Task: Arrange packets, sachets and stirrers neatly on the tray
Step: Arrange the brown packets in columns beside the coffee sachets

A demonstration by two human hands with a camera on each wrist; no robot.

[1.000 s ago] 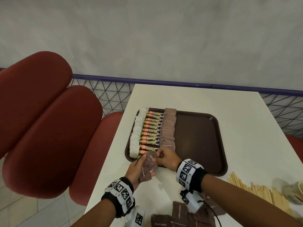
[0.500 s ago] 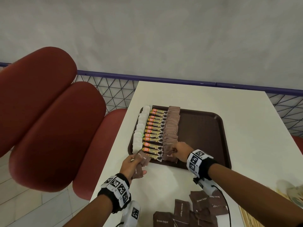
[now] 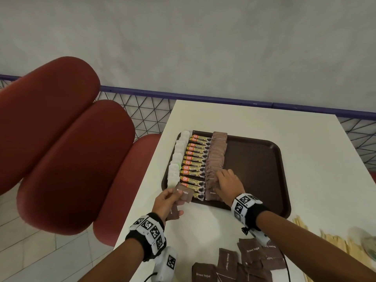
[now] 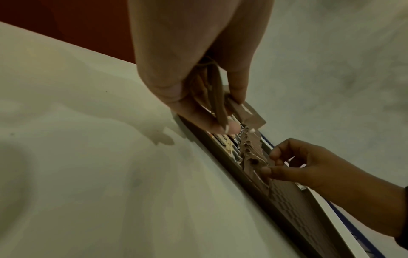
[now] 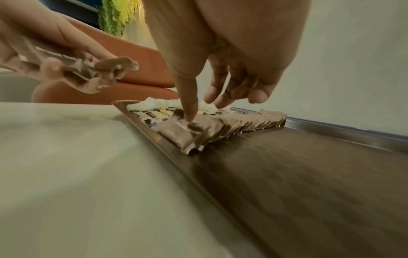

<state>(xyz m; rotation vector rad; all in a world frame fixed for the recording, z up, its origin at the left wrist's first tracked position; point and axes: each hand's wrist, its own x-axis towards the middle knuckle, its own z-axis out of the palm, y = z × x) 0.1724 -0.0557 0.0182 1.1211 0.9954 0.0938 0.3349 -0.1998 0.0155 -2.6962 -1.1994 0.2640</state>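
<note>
A dark brown tray [image 3: 256, 169] lies on the white table [image 3: 317, 159]. Along its left side run three rows: white sachets [image 3: 177, 159], orange-and-gold granule sticks [image 3: 195, 157] and brown sugar packets [image 3: 215, 155]. My left hand [image 3: 168, 198] grips a small stack of brown sugar packets [image 3: 184, 193] just off the tray's near-left corner; the same held packets [image 4: 216, 103] show edge-on in the left wrist view. My right hand [image 3: 225, 180] presses its straight fingers on the near end of the brown packet row [image 5: 205, 125], with the thumb [image 5: 189, 104] touching the nearest packet.
Several loose brown sugar packets [image 3: 244, 261] lie on the table near me. Wooden stirrers [image 3: 325, 239] are heaped at the near right beside a paper cup [image 3: 366, 241]. Red padded seats [image 3: 61, 143] stand left of the table. The tray's right half is bare.
My right hand left the stack in my left hand, moved onto the tray and laid a brown packet at the near end of the row. The left hand stayed by the tray corner.
</note>
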